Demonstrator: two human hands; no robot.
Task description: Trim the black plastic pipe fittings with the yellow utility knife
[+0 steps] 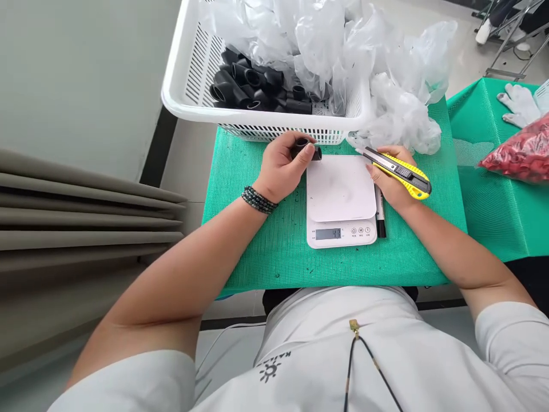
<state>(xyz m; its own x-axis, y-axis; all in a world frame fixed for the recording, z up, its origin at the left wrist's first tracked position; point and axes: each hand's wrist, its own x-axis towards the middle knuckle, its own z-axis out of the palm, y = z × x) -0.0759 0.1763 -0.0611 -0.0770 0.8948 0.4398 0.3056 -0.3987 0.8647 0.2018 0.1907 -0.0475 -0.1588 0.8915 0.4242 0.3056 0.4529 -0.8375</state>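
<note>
My left hand (286,163) is closed around a black pipe fitting (316,153), with its round openings showing past the fingers. It is held just left of the upper edge of a white digital scale (342,189), whose display shows digits. In my right hand (394,186) is a yellow and black utility knife (401,171), its tip pointing up and left over the scale's right edge. A marker pen (381,217) lies along the scale's right side, partly under that hand. Black dust specks the scale plate.
A white slatted basket (274,117) at the back holds many black pipe fittings (253,86) and clear plastic bags (317,40), some spilling over its right side. Green mesh (274,246) covers the table. To the right lie a glove (518,106) and a bag of red pieces (523,151).
</note>
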